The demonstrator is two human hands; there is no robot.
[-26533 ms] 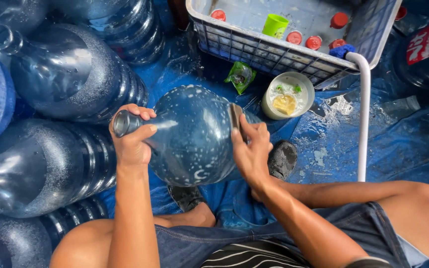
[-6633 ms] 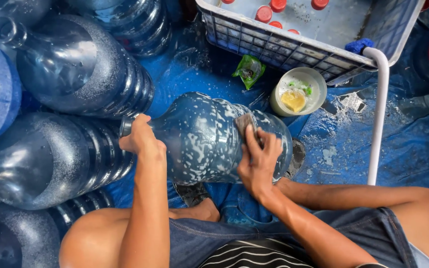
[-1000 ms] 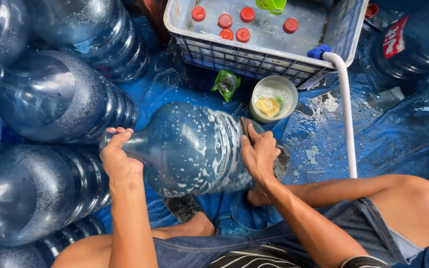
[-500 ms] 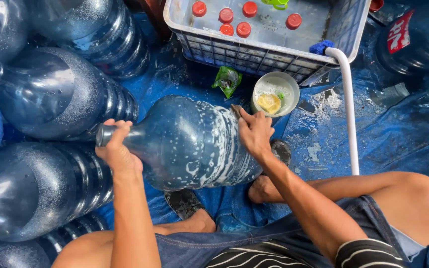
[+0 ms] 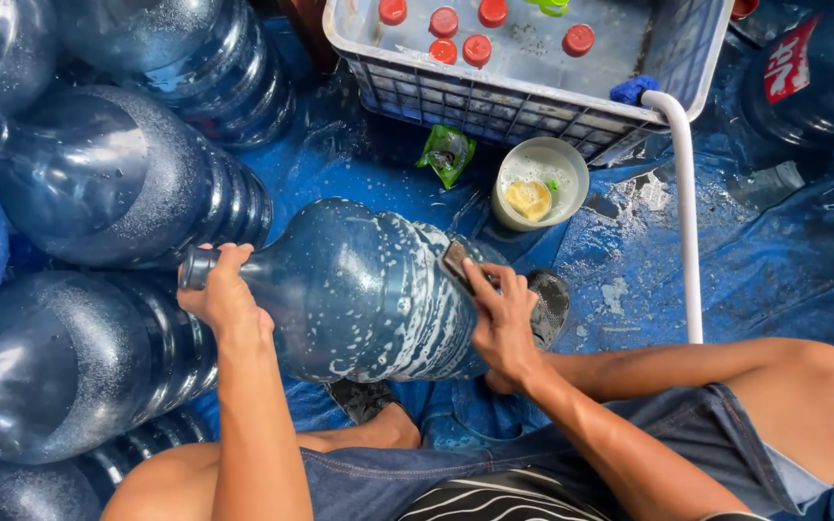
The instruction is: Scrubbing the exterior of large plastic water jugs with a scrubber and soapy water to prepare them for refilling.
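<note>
The large blue translucent plastic water jug [image 5: 359,289] is lying on its side over the person's lap, coated in soap foam. The left hand [image 5: 222,299] is gripping its neck. The right hand [image 5: 502,323] is pressing a small dark scrubbing pad [image 5: 455,262] against the jug's ribbed wall. A white bowl [image 5: 541,181] is sitting just beyond.

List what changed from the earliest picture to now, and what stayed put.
The soapy water jug went from bottom-toward-camera to lying sideways, neck pointing left. The right hand shifted its scrub pad from the base to the ribbed side. The left hand stays on the neck; bowl and crate unchanged.
</note>
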